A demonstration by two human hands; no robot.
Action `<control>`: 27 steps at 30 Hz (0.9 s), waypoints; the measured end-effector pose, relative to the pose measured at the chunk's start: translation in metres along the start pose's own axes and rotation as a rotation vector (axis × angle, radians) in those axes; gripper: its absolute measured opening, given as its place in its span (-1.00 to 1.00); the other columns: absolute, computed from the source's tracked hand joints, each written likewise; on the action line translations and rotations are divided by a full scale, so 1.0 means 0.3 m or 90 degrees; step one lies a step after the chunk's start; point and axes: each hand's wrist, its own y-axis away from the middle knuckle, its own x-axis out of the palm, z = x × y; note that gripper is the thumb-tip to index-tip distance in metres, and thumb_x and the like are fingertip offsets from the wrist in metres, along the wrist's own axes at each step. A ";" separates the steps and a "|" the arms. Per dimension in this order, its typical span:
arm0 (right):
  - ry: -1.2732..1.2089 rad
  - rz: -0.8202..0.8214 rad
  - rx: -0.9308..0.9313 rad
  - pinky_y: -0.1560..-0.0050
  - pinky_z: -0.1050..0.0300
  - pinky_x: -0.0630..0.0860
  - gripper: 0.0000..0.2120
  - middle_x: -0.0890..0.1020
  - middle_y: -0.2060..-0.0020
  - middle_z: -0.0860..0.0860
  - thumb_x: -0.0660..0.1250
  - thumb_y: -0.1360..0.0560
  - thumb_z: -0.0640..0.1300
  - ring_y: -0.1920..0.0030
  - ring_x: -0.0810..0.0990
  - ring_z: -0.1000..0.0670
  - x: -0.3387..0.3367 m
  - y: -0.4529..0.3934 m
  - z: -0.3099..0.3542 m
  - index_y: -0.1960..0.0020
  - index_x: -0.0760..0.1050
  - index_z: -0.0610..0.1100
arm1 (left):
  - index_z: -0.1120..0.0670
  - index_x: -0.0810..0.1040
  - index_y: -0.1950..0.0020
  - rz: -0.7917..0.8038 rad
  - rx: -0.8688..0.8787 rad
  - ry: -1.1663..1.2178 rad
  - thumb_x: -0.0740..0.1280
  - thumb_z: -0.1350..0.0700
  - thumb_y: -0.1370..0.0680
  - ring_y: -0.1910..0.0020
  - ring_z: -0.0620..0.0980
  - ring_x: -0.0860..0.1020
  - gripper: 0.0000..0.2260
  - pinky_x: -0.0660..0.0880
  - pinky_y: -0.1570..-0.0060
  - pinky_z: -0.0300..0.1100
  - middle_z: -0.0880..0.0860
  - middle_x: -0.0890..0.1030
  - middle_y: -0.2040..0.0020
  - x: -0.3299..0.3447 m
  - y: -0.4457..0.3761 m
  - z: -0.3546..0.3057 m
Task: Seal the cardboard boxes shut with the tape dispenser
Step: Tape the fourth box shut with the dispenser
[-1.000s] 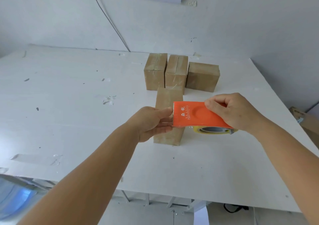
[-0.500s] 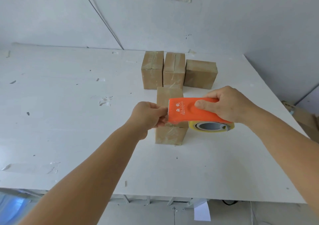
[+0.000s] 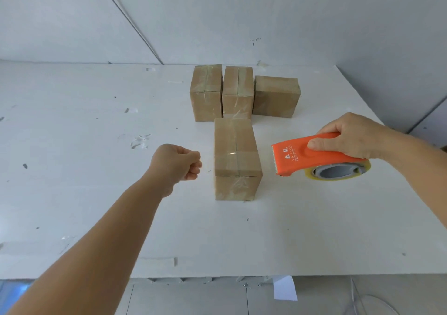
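Observation:
A small cardboard box (image 3: 235,145) stands in the middle of the white table (image 3: 96,193), with clear tape across its top near the front edge. To its right my right hand (image 3: 350,138) grips an orange tape dispenser (image 3: 312,156) holding a yellowish roll; its toothed blade points left, apart from the box. My left hand (image 3: 177,162) is a loose fist just left of the box, not touching it, fingertips pinched together; I cannot tell if tape is between them. Behind stand three more boxes: left (image 3: 205,92), middle (image 3: 238,92), right (image 3: 277,95).
The table's front edge (image 3: 217,274) runs across the lower part of the view and its right edge slants off at the far right. Scraps of old tape (image 3: 140,141) stick to the tabletop on the left. A grey wall rises behind the boxes.
My hands have parted: the dispenser has moved right, off the front box, and my left hand has drawn back to the left of it. A tape strip now shows across the box top.

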 end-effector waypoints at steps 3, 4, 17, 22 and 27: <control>0.028 0.009 0.011 0.04 0.10 0.52 -0.70 0.68 0.21 0.14 0.40 -0.31 0.30 0.14 0.62 0.08 -0.002 -0.004 -0.021 0.15 0.66 0.10 | 0.31 0.59 0.13 0.036 -0.014 -0.005 0.35 0.25 -0.50 0.41 -0.04 0.56 -0.89 0.60 0.36 -0.25 0.13 0.63 0.29 0.012 0.006 0.018; 0.038 0.013 0.012 0.04 0.11 0.52 -0.69 0.67 0.19 0.13 0.39 -0.32 0.30 0.14 0.61 0.08 0.002 -0.007 -0.025 0.13 0.66 0.10 | 0.31 0.59 0.13 0.042 -0.015 -0.004 0.35 0.25 -0.50 0.41 -0.04 0.56 -0.89 0.60 0.35 -0.25 0.13 0.63 0.29 0.023 0.009 0.024; 0.045 0.055 0.017 0.01 0.04 0.56 -0.61 0.67 0.18 0.10 0.37 -0.31 0.36 0.14 0.63 0.04 0.019 -0.081 -0.044 0.12 0.66 0.07 | 0.32 0.61 0.15 0.004 -0.041 0.009 0.36 0.25 -0.46 0.43 -0.02 0.55 -0.87 0.60 0.34 -0.22 0.14 0.63 0.32 0.050 -0.033 0.044; 0.043 0.081 0.026 0.01 0.04 0.57 -0.62 0.67 0.18 0.11 0.36 -0.32 0.36 0.14 0.63 0.05 0.051 -0.095 -0.062 0.13 0.66 0.07 | 0.31 0.61 0.19 0.012 -0.059 -0.016 0.36 0.24 -0.48 0.43 -0.02 0.55 -0.86 0.60 0.35 -0.21 0.15 0.63 0.31 0.072 -0.046 0.082; 0.001 0.092 0.028 0.02 0.09 0.56 -0.66 0.67 0.19 0.11 0.39 -0.34 0.31 0.14 0.62 0.08 0.162 -0.111 -0.072 0.11 0.66 0.06 | 0.26 0.59 0.12 0.018 -0.077 -0.019 0.33 0.16 -0.54 0.40 0.01 0.58 -0.84 0.60 0.31 -0.15 0.11 0.64 0.24 0.113 -0.039 0.138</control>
